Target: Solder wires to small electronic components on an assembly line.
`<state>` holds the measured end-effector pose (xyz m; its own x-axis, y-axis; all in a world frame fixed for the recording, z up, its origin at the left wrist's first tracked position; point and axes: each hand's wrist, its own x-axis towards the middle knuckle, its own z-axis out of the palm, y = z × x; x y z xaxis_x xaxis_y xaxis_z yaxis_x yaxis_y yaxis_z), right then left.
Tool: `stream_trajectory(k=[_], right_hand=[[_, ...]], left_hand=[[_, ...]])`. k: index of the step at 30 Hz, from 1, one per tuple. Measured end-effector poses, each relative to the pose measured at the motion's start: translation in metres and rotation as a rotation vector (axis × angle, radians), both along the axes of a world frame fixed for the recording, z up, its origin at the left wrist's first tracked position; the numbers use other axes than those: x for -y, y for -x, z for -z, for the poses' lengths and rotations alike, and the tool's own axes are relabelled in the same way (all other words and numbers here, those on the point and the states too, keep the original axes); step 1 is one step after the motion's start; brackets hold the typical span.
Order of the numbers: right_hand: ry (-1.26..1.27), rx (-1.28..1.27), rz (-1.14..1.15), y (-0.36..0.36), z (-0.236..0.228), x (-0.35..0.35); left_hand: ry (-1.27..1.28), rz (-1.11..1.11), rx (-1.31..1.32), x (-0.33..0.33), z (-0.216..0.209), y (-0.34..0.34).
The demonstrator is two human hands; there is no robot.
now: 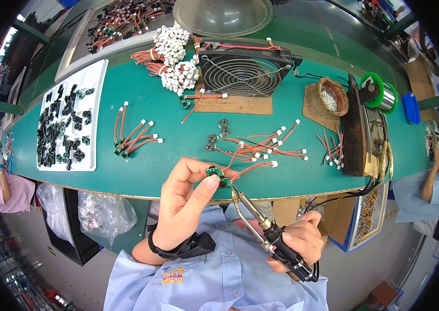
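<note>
My left hand (185, 202) pinches a small green circuit board (216, 174) between thumb and fingers, just above the near edge of the green workbench (147, 171). A red wire lead with a white connector (256, 167) trails from the board to the right. My right hand (302, 239) grips the black handle of a soldering iron (261, 220), whose metal tip points up-left and sits right by the board's lower edge. A black strap circles my left wrist.
Loose red wire leads (268, 147) and small boards lie mid-bench, more finished ones (134, 137) to the left. A white tray of black parts (69, 124), a black fan (245, 70), bundled connectors (175, 59), a solder spool (380, 93) and an iron stand (357, 129) surround them. Other people sit at both sides.
</note>
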<state>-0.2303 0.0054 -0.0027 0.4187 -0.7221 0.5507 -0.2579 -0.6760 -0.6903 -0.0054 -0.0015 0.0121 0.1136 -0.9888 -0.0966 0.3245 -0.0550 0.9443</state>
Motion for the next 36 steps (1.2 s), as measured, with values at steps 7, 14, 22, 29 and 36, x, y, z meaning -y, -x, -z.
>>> stream_trajectory(k=[7,14,22,29,36], right_hand=[[-0.005,0.003,-0.004,0.0004,-0.0002,0.0007],[-0.012,-0.014,-0.017,0.0007,-0.0016,0.0008],[0.001,-0.013,-0.014,0.0007,-0.0022,0.0007],[-0.008,-0.005,-0.009,0.0006,-0.0058,0.0011],[0.032,-0.03,-0.013,0.0054,-0.0021,0.0003]], left_hand=[[-0.007,-0.003,0.021,0.0007,-0.0026,0.0013],[-0.002,-0.008,0.026,0.0012,-0.0047,0.0021],[0.013,-0.003,0.063,0.0006,-0.0039,0.001],[0.04,-0.011,0.202,-0.0004,-0.003,-0.0001],[0.151,0.002,0.485,-0.0017,0.0039,-0.0056]])
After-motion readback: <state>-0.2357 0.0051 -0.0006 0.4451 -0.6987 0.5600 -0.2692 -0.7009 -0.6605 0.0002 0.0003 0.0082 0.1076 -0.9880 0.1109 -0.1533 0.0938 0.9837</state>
